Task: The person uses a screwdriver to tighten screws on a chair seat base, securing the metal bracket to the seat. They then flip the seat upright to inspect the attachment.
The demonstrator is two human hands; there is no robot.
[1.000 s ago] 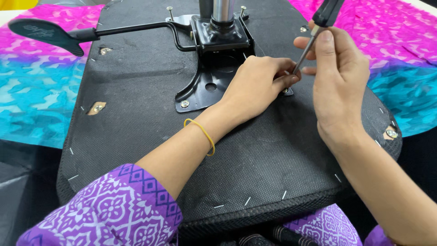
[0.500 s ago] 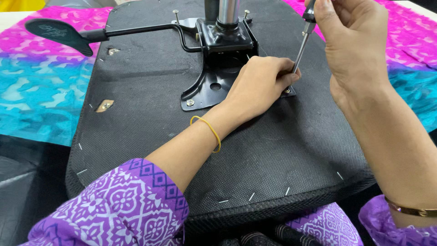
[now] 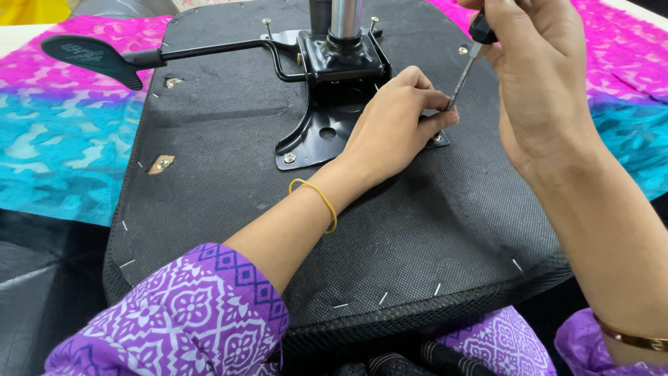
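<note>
An upturned black office chair seat [image 3: 229, 188] lies before me, fabric underside up. A black metal mechanism plate [image 3: 321, 132] with a chrome post [image 3: 344, 17] is bolted to its middle. My left hand [image 3: 396, 125] rests on the plate's right corner, fingertips pinching the shaft of a screwdriver [image 3: 467, 66] near its tip. My right hand [image 3: 539, 83] grips the screwdriver's black handle from above. The tip meets a screw at the plate's right corner, hidden by my left fingers.
A black lever with a paddle handle [image 3: 90, 56] sticks out left from the mechanism. Pink and turquoise patterned cloth [image 3: 49, 146] covers the surface under the seat. Staples dot the seat's edge. My purple patterned sleeves sit near the bottom.
My right hand has risen along the screwdriver to the top of the handle, and the tool now stands steeper. My left hand stays on the plate corner.
</note>
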